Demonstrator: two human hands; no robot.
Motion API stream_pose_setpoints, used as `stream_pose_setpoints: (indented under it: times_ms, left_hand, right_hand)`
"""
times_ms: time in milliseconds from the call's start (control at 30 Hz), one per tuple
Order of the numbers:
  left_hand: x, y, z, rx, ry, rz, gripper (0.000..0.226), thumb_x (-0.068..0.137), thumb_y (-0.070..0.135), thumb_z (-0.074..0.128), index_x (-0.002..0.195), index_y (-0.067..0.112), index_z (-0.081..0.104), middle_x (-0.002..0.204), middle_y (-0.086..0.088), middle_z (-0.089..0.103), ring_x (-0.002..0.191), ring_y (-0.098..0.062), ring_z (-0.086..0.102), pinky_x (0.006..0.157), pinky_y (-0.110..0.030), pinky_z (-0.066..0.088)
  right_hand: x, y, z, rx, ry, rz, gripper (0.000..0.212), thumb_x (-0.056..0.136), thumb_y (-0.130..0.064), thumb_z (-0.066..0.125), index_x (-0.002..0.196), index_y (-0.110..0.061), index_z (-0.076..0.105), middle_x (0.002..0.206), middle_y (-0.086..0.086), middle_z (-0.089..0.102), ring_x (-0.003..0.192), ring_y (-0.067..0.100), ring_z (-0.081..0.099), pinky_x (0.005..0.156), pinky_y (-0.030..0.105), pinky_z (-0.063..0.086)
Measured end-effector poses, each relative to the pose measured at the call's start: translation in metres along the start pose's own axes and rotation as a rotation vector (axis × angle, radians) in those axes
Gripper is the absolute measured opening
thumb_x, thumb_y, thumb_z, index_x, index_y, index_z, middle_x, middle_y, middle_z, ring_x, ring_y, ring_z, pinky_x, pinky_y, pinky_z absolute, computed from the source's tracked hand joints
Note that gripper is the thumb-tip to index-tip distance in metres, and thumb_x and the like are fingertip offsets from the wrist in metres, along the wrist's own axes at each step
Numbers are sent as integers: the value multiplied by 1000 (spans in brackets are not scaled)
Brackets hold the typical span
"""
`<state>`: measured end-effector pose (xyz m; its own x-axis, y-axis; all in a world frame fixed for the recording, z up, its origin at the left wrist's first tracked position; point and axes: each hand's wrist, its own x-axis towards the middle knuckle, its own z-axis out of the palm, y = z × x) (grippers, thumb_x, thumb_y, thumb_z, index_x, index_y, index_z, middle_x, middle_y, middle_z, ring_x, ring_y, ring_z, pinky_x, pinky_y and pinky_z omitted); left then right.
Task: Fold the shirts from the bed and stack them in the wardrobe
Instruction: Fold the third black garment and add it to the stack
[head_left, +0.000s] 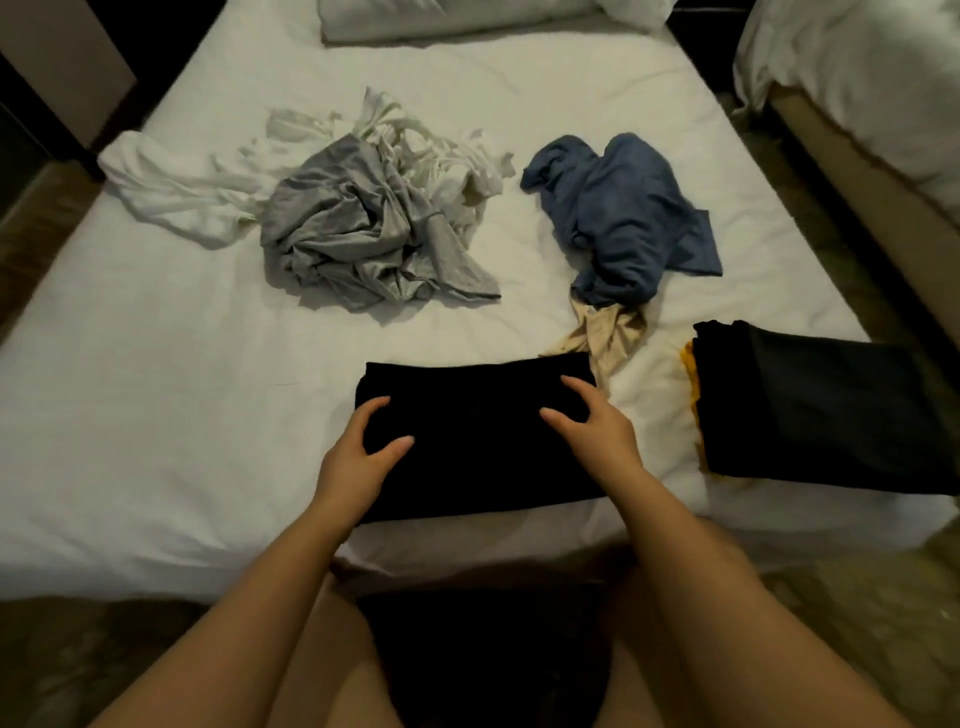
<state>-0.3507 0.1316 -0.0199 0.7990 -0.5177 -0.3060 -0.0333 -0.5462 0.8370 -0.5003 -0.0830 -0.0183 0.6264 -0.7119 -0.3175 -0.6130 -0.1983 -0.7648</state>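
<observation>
A folded black shirt (478, 441) lies on the white bed (156, 415) near its front edge. My left hand (363, 452) rests on the shirt's left part, fingers spread and slightly arched. Over the right part my right hand (592, 431) does the same, fingertips touching the cloth. A crumpled grey shirt (358, 244) sits mid-bed, with crumpled white shirts (208, 192) behind and left of it. A crumpled blue shirt (623, 218) lies to the right, a beige garment (608, 332) poking out below it.
A folded dark stack (831, 410) with a yellow edge (691, 374) beneath sits at the bed's right front corner. A pillow (441, 21) lies at the head. A second bed (857, 88) stands to the right across a narrow floor gap.
</observation>
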Motion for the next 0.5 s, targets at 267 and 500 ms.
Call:
stream_pose_setpoints:
  times_ms: [267,500]
  left_hand:
    - [-36,60,12,-195,-45,135,39,86,16,65,117,34,51,112,11,56,102,-12,57,75,-25,50]
    - [-50,172,126,-185,-59,416,38,84,13,67,113,30,50,108,7,56,102,-12,52,81,-23,42]
  right_hand:
    - [-41,1,-66,164,148,-131,39,89,-23,63,127,-27,56,127,-5,56,118,12,50,90,22,41]
    - [-52,45,-217,142,402,-205,35,86,-21,66,121,-27,59,119,-3,60,115,14,53,90,23,41]
